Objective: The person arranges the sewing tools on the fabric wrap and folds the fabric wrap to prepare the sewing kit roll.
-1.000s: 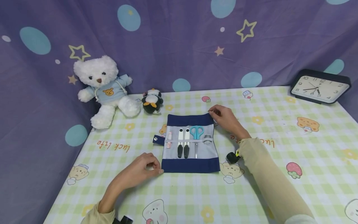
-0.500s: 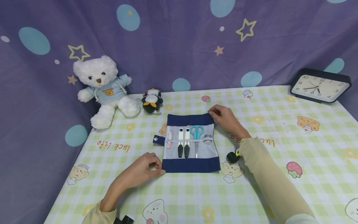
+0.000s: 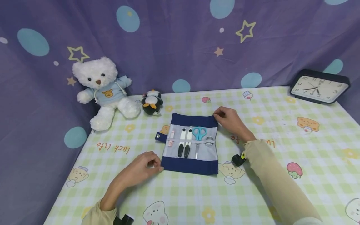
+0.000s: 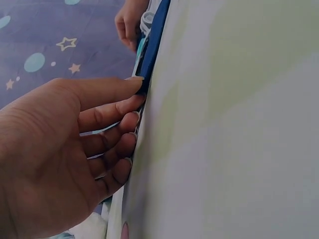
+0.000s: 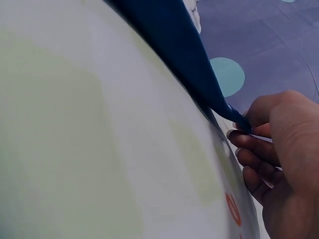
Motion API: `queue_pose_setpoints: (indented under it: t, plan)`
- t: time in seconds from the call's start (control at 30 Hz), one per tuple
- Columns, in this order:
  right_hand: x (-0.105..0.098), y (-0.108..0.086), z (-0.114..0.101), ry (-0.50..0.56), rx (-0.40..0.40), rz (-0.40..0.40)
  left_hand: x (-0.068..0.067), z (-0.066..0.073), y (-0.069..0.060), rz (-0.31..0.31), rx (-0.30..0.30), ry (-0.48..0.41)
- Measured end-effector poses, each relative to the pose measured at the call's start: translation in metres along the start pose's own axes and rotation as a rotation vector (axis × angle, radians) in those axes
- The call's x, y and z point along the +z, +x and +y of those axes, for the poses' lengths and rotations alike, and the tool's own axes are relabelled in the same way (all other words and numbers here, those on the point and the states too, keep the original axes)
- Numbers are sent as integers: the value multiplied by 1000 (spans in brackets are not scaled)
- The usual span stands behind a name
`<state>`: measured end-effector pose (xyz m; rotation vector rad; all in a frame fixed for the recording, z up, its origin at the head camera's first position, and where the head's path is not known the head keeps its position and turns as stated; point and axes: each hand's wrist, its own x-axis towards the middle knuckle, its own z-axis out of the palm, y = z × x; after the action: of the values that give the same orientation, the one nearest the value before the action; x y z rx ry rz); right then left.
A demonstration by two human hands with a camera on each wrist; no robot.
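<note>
A navy roll-up sewing pouch [image 3: 191, 165] lies unfolded on the table, its pale grey lining facing up. Under its elastic band sit a pink-and-white stick [image 3: 171, 137], two white tools with black ends [image 3: 182, 142], turquoise-handled scissors [image 3: 199, 133] and a small round silver item [image 3: 209, 141]. My left hand [image 3: 142, 167] pinches the near left corner between thumb and index finger, as the left wrist view confirms. At the far right corner, my right hand [image 3: 229, 120] pinches the navy edge; in the right wrist view that corner is lifted slightly off the cloth.
A snap strap [image 3: 160, 137] sticks out from the pouch's left side. At the back left sit a white teddy bear [image 3: 104, 90] and a penguin plush [image 3: 152, 102]. A black-framed clock [image 3: 319, 86] stands back right. A checked cloth [image 3: 180, 197] covers the table; a purple curtain [image 3: 168, 47] hangs behind.
The pouch has turned slightly clockwise, its far edge shifting right and its near edge a little left. Both hands have kept their hold on its corners.
</note>
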<state>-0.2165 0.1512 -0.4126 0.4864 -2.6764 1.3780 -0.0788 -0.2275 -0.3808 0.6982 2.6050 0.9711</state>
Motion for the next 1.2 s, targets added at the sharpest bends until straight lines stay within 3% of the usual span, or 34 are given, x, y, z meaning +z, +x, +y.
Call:
queue_pose_setpoints:
  t: [0.2,0.33,0.7,0.97,1.2]
  plan:
    - [-9,-9,1,-23,-1,-3,-8,0,6,-21,-15,-30]
    - [-18,-18,4,-48,3,-12,-13,0,16,-11,-50,-32]
    - [-43,-48,14,-96,-26,-75,-18,-8,54,168,-128,-28]
    - [-50,-73,10,-80,-59,-107,-21,-16,86,246,-185,-60]
    - [-47,-95,6,-57,-102,-113,-22,-19,117,324,-173,-87]
